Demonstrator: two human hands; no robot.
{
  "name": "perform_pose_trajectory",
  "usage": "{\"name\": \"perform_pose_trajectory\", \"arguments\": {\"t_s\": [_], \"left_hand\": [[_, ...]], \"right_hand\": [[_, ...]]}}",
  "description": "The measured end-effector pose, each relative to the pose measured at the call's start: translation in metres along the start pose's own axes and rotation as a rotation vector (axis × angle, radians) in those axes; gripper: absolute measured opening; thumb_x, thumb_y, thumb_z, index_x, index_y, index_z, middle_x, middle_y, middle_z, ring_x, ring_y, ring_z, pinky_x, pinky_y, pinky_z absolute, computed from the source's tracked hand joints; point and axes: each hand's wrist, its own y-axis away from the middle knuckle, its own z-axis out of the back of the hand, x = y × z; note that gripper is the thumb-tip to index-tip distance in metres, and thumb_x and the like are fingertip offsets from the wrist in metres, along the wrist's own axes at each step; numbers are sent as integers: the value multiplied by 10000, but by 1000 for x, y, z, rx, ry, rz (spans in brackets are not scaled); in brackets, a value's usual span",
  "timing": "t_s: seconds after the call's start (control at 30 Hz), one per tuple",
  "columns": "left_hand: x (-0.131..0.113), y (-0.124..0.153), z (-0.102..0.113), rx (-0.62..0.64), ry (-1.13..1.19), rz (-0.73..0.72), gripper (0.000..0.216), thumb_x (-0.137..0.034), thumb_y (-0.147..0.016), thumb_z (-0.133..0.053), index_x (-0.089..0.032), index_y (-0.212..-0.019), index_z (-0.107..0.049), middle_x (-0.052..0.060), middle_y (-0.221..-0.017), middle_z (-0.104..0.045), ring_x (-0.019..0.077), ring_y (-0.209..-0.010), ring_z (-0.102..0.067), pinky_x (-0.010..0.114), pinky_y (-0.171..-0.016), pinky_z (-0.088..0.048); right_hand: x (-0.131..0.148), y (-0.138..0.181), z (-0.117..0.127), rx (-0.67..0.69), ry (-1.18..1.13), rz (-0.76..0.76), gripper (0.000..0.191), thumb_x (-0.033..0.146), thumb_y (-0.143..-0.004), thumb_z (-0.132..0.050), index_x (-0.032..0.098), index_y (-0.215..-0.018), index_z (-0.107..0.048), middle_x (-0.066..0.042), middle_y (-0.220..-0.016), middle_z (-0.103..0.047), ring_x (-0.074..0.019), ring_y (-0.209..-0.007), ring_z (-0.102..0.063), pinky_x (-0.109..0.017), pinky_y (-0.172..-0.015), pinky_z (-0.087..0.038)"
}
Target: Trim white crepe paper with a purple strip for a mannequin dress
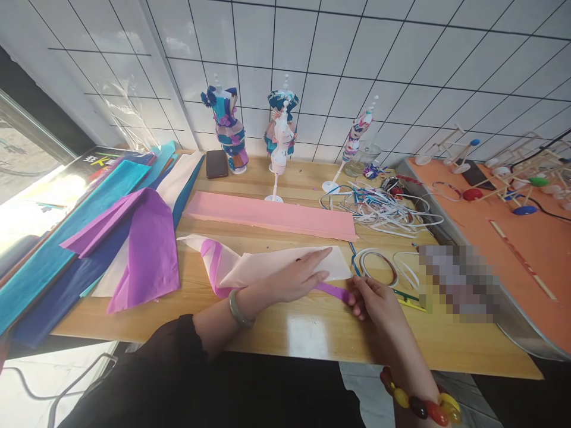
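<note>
A sheet of white crepe-like paper (267,264) lies across the front of the wooden table. Flat on it rests my left hand (297,276), fingers stretched out to the right. A narrow purple strip (332,291) comes out from beneath the white paper. Its right end is pinched in my right hand (368,297), closed near the paper's right corner. More of the purple strip (213,255) loops over the paper's twisted left end. Beyond my hands lies a long folded pink paper (272,215).
Purple, blue and white papers (154,249) pile up at the left. Several small dress forms (280,142), some dressed, stand along the tiled wall beside a dark phone (217,164). Tangled strips (383,208) and a yellow-green cutter-like tool (408,300) lie right, before an orange surface (499,255).
</note>
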Motion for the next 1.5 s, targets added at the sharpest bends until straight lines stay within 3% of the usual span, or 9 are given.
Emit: {"name": "perform_pose_trajectory", "arguments": {"t_s": [0.17, 0.27, 0.5, 0.67, 0.77, 0.9, 1.17, 1.33, 1.5], "left_hand": [[8, -2, 1, -88, 161, 64, 521, -128, -894, -236, -186, -1406, -159, 61, -1378, -425, 108, -1287, -348, 327, -1056, -321], [10, -3, 0, -83, 183, 65, 583, -51, -825, -251, -178, -1391, -197, 54, -1327, -483, 102, -1265, -379, 326, -1056, -323], [11, -1, -2, 11, 155, 49, 709, -22, -728, -296, -136, -1410, -144, 69, -1244, -553, 118, -1195, -454, 317, -1040, -340], [9, 0, -4, 37, 94, 45, 703, -39, -753, -293, -174, -1422, -119, 46, -1274, -529, 127, -1190, -445, 322, -1032, -346], [4, 0, -2, 41, 63, 19, 678, -54, -777, -293, -163, -1423, -123, 45, -1283, -520, 137, -1234, -391, 329, -1055, -316], [-2, -1, 3, 69, 58, 8, 631, -90, -801, -300, -151, -1416, -169, 56, -1283, -518, 156, -1254, -364, 344, -1065, -301], [3, 7, 17, 3, 121, 80, 665, -49, -753, -329, -201, -1394, -239, 27, -1287, -509, 154, -1213, -409, 324, -1043, -312], [9, 19, 25, 12, 28, 28, 611, -159, -790, -477, -229, -1372, -303, 22, -1156, -585, 175, -1117, -455, 324, -987, -337], [13, 23, 22, 64, -54, -12, 602, -273, -794, -578, -241, -1348, -346, 33, -1176, -578, 195, -1107, -447, 343, -983, -314]], "right_hand": [[4, 12, 2, 16, 225, 75, 462, 616, -719, -535, 192, -539, -509, 8, -421, -523, -100, -320, -443, -221, -329, -335], [1, 14, 4, 41, 307, 132, 421, 591, -696, -584, 189, -576, -549, 12, -457, -534, -106, -358, -444, -235, -372, -343], [-6, 13, 9, 44, 456, 349, 344, 515, -767, -545, 185, -712, -628, -5, -612, -577, -144, -572, -496, -259, -530, -380], [-7, 19, 13, -53, 358, 504, 287, 473, -757, -580, 199, -748, -664, -71, -888, -650, -210, -846, -571, -300, -702, -439], [-8, 21, 13, -86, 285, 448, 301, 489, -729, -603, 201, -772, -680, -77, -924, -659, -221, -867, -583, -317, -738, -453], [-6, 20, 10, -41, 251, 331, 364, 521, -714, -600, 183, -815, -688, -60, -763, -666, -200, -714, -583, -307, -669, -462], [3, 18, 7, -6, 260, 327, 360, 503, -708, -600, 161, -792, -675, -43, -691, -644, -178, -670, -565, -276, -654, -450], [0, 19, 10, -25, 271, 318, 333, 467, -720, -603, 171, -859, -666, -29, -710, -641, -171, -688, -557, -263, -672, -439], [-5, 14, 15, -44, 295, 267, 353, 472, -739, -582, 163, -897, -648, -4, -647, -603, -158, -646, -534, -255, -644, -415]]}}
